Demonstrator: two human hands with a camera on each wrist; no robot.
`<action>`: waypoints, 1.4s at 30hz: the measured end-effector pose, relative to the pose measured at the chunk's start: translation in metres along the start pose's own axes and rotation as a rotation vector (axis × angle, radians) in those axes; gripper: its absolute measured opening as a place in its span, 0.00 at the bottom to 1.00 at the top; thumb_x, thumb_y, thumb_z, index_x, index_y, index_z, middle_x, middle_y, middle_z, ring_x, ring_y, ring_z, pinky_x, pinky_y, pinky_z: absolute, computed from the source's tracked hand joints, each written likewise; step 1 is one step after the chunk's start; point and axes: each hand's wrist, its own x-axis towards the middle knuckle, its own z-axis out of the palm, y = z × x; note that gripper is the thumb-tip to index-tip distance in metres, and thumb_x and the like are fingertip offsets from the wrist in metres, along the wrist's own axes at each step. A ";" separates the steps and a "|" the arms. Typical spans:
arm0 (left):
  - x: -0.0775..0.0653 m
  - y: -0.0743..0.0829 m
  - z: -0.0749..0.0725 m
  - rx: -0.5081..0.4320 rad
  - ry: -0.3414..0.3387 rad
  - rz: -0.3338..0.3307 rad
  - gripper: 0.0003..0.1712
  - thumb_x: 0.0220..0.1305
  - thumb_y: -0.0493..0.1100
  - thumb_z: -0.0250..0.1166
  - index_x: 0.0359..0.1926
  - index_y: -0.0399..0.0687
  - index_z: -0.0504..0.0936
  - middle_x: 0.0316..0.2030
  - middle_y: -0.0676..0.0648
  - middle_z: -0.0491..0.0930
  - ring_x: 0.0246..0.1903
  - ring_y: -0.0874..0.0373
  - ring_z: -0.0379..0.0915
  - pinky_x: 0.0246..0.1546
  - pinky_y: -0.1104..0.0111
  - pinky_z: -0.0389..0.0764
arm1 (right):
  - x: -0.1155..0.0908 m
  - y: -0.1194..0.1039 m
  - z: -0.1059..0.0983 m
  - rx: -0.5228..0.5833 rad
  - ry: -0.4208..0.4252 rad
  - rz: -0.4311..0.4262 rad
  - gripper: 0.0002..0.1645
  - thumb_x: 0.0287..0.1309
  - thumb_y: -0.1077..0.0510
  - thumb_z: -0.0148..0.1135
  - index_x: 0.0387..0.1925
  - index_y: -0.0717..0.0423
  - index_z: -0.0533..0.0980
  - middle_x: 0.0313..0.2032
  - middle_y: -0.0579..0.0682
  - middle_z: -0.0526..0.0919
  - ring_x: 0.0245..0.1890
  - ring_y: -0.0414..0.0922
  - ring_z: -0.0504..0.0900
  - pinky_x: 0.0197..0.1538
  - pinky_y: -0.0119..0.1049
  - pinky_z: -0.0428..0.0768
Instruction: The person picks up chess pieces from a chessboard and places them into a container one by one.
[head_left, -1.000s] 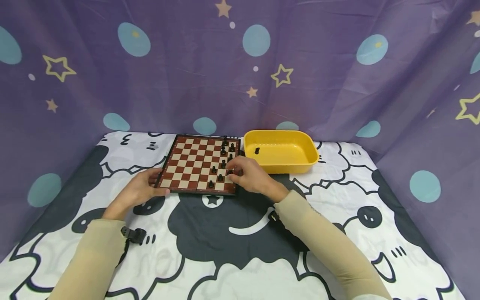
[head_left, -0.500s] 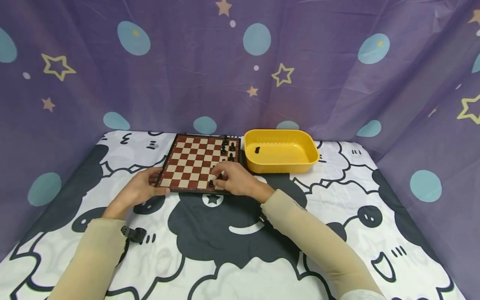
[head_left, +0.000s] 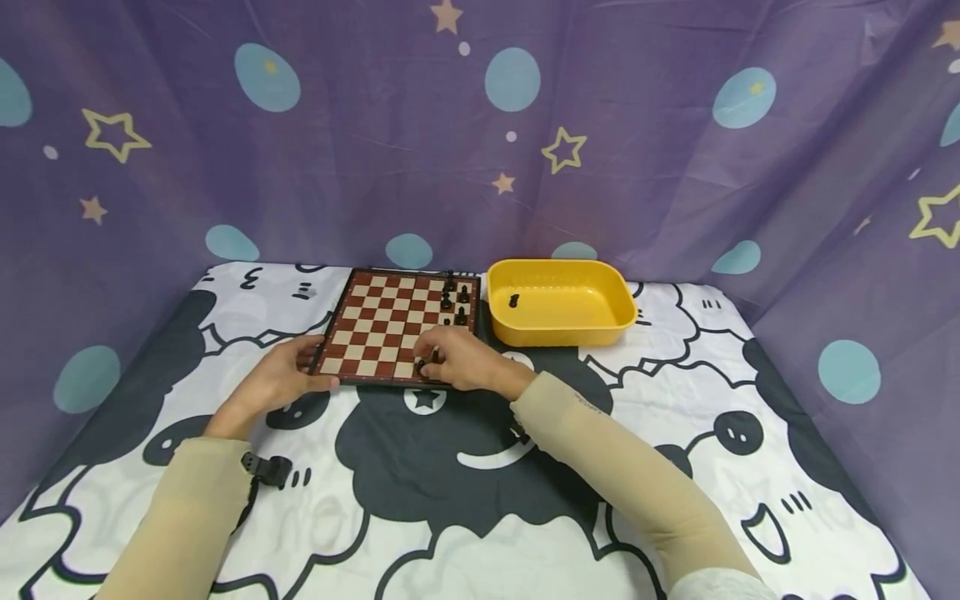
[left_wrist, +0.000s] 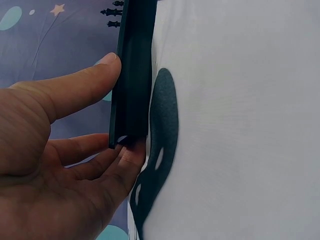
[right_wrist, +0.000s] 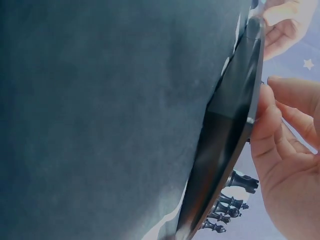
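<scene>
A red-and-cream chessboard (head_left: pixel 367 333) with a dark frame lies at the back of the table. My left hand (head_left: pixel 277 379) grips its near left corner; in the left wrist view the thumb lies on the edge and fingers reach round the corner. Over the near right squares, my right hand (head_left: pixel 468 358) pinches a small black chess piece (head_left: pixel 422 367), mostly hidden by the fingertips. Behind that hand stand several more black chess pieces (head_left: pixel 446 302). A rook (right_wrist: pixel 242 181) and others show beyond the board edge in the right wrist view.
Close to the board's right side stands a yellow tray (head_left: pixel 570 337), with one black chess piece (head_left: pixel 513 301) lying in it. A sheep-patterned cloth (head_left: pixel 405 467) covers the table. A purple starry curtain (head_left: pixel 420 183) rises behind and at the sides.
My right hand has moved left and toward me, from the board's right edge to the near right squares. My left hand keeps its place on the corner.
</scene>
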 end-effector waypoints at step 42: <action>0.000 0.000 0.001 0.017 0.013 0.007 0.52 0.54 0.47 0.72 0.70 0.29 0.53 0.57 0.27 0.67 0.56 0.34 0.66 0.54 0.45 0.70 | -0.001 -0.002 -0.006 -0.055 0.035 -0.022 0.11 0.61 0.59 0.62 0.45 0.52 0.81 0.41 0.43 0.84 0.40 0.36 0.80 0.44 0.31 0.77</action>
